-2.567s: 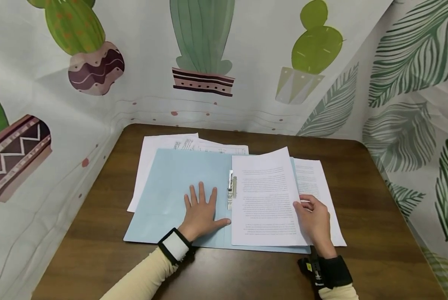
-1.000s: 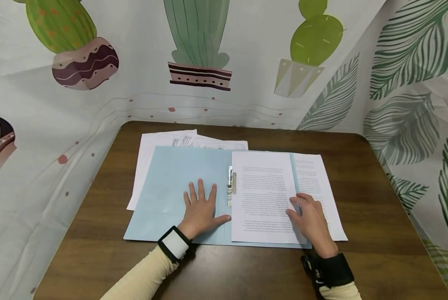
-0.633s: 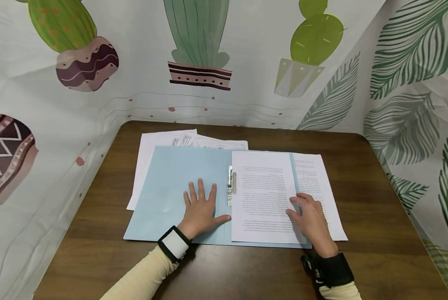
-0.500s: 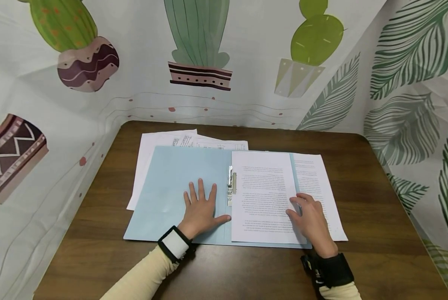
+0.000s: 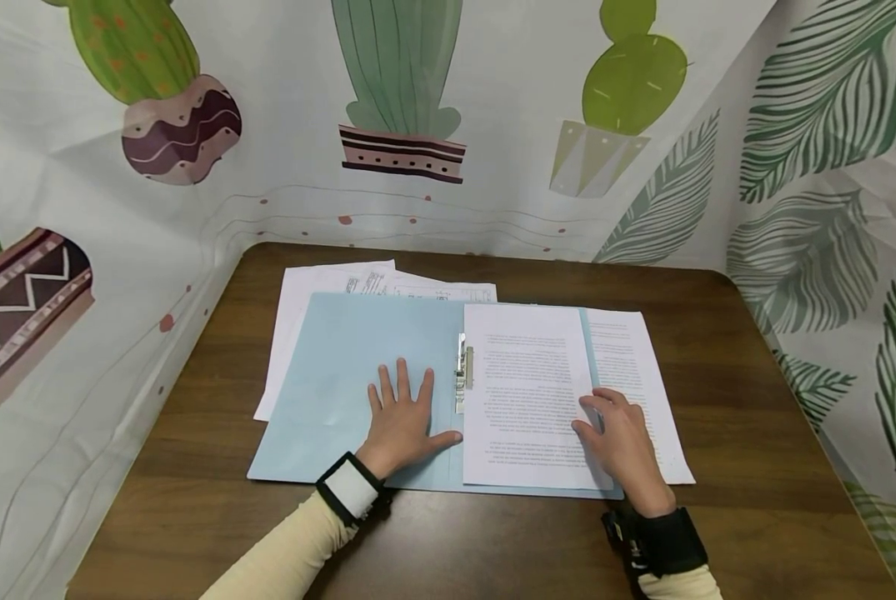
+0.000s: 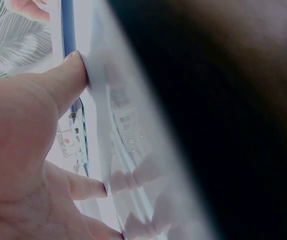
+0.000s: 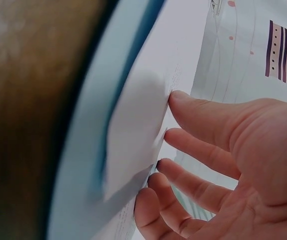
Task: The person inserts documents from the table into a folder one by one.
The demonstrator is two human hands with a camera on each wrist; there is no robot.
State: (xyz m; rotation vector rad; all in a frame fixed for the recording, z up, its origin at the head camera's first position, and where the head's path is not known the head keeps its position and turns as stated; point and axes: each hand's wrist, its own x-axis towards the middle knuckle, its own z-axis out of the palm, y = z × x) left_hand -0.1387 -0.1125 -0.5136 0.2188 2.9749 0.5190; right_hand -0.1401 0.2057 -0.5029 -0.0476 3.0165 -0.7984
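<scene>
A light blue folder (image 5: 376, 333) lies spread open on the table. My left hand (image 5: 402, 427) rests on its left cover with straight, spread fingers, the thumb pointing to the metal clip (image 5: 459, 375) at the spine. Printed sheets (image 5: 526, 367) lie flat on the right cover. My right hand (image 5: 623, 442) touches the top sheet near its right edge, with loosely bent fingers. In the right wrist view, the thumb and fingertips (image 7: 176, 97) of that hand meet the paper without pinching it. The left wrist view shows the left thumb and fingers (image 6: 91, 187) against the glossy cover.
More printed paper (image 5: 631, 358) sticks out from beneath the folder on the right. Loose sheets (image 5: 290, 333) show behind its left cover and top edge. The brown table (image 5: 718, 400) meets a cloth backdrop (image 5: 508, 100) printed with cacti and leaves at the back.
The right hand held the top sheet's lifted right edge at first; the sheet now lies flat and the hand rests slightly further left. The left hand has stayed put.
</scene>
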